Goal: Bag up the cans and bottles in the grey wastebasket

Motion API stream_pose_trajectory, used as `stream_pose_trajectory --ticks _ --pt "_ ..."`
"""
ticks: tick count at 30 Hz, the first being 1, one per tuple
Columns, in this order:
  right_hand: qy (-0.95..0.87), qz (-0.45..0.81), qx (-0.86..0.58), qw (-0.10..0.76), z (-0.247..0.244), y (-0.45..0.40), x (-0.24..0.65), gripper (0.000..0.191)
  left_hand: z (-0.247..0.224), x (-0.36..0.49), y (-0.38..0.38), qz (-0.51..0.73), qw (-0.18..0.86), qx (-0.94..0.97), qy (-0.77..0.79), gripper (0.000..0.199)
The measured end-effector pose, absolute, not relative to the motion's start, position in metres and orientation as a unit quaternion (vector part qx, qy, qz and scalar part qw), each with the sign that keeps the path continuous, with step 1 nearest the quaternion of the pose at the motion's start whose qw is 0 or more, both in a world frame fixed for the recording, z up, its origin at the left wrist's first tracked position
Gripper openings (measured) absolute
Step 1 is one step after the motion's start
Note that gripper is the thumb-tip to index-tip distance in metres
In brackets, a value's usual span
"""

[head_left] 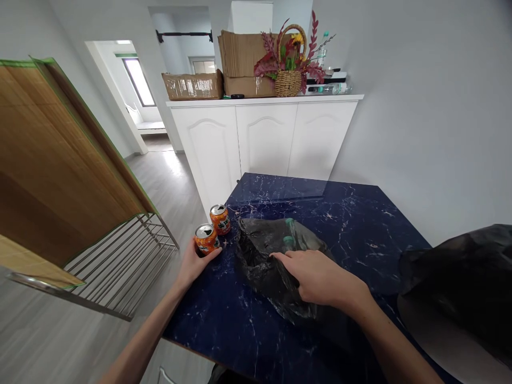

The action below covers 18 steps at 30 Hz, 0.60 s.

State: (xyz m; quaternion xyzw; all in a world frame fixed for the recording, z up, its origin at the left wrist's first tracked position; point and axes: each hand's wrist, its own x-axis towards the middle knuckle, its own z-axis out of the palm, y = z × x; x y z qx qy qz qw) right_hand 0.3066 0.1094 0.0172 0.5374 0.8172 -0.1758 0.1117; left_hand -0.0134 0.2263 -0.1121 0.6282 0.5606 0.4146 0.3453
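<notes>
My left hand is wrapped round the lower part of an orange soda can with an opened top, at the left edge of the dark blue marbled table. Just behind it stands a second orange can, also opened. My right hand pinches the rim of a black plastic bag lying on the table. Bottles with green caps show through the thin plastic. The bag's mouth faces the cans.
Another black bag bulges at the right. On the left stands a metal rack with a bamboo mat. Behind the table, a white cabinet bears cardboard boxes, a flower basket and bottles.
</notes>
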Motion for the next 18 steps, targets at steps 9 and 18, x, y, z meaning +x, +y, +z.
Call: stream_pose_trajectory --ticks 9,18 --pt "0.841 -0.161 0.502 0.124 0.036 0.092 0.302 0.033 -0.124 -0.01 0.212 0.492 0.168 0.595 0.613 0.091" --pt "0.869 -0.19 0.435 0.137 0.031 0.089 0.284 0.033 -0.077 0.051 0.136 0.287 0.328 0.838 0.328 0.026"
